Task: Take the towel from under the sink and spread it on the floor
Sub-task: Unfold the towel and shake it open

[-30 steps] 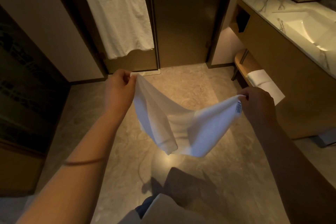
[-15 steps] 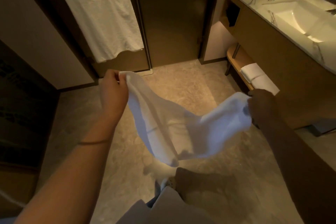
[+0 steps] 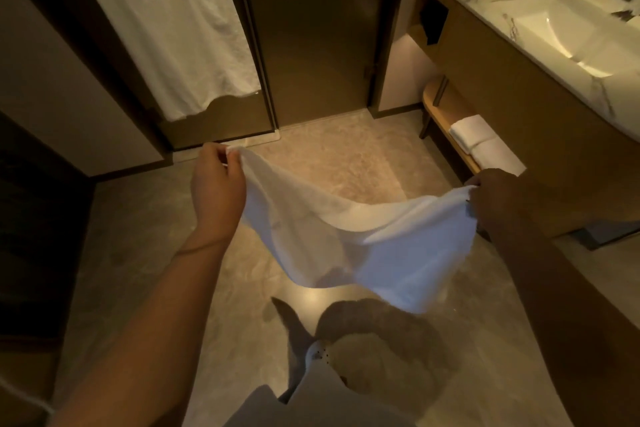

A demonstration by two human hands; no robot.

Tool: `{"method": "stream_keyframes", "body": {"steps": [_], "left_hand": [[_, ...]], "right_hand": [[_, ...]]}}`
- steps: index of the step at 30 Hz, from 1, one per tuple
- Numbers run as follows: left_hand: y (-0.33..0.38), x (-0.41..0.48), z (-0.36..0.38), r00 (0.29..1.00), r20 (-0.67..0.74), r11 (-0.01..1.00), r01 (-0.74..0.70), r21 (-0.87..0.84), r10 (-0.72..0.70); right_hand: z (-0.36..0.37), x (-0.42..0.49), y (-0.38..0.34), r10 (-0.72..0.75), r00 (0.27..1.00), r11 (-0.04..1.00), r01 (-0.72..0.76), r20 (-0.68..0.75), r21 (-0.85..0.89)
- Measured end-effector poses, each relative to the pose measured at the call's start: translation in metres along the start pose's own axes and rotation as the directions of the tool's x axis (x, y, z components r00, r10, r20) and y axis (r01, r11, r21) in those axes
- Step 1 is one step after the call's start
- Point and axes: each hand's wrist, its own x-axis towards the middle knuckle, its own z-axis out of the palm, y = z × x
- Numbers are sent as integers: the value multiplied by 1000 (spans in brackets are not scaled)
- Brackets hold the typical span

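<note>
A white towel (image 3: 363, 243) hangs in the air between my hands, above the beige stone floor (image 3: 332, 163). My left hand (image 3: 216, 191) pinches its left corner and my right hand (image 3: 498, 204) grips its right corner. The cloth sags in the middle and its lower edge droops toward my feet without touching the floor. The sink (image 3: 568, 35) sits in a marble counter at the right, over a wooden cabinet with a low shelf (image 3: 446, 118) underneath.
Two more folded white towels (image 3: 485, 142) lie on the low shelf under the sink. A large white towel (image 3: 173, 35) hangs on a dark door at the back left. A glass door (image 3: 311, 31) stands straight ahead. My foot (image 3: 318, 354) shows near the bottom.
My hands have pulled farther apart, so the towel is stretched wider and its hanging fold has opened out. The view has tilted slightly.
</note>
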Motion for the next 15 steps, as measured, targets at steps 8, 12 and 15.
{"method": "stream_keyframes", "body": {"steps": [8, 12, 15], "left_hand": [[-5, 25, 22, 995, 86, 999, -43, -9, 44], [-12, 35, 37, 993, 117, 1000, -15, -23, 17], [-16, 43, 46, 988, 153, 999, -1, -32, 6]], "right_hand": [[13, 20, -52, -41, 998, 996, 45, 49, -74], [21, 31, -70, 21, 990, 995, -7, 139, -104], [29, 32, -76, -101, 995, 995, 102, 24, -18]]}}
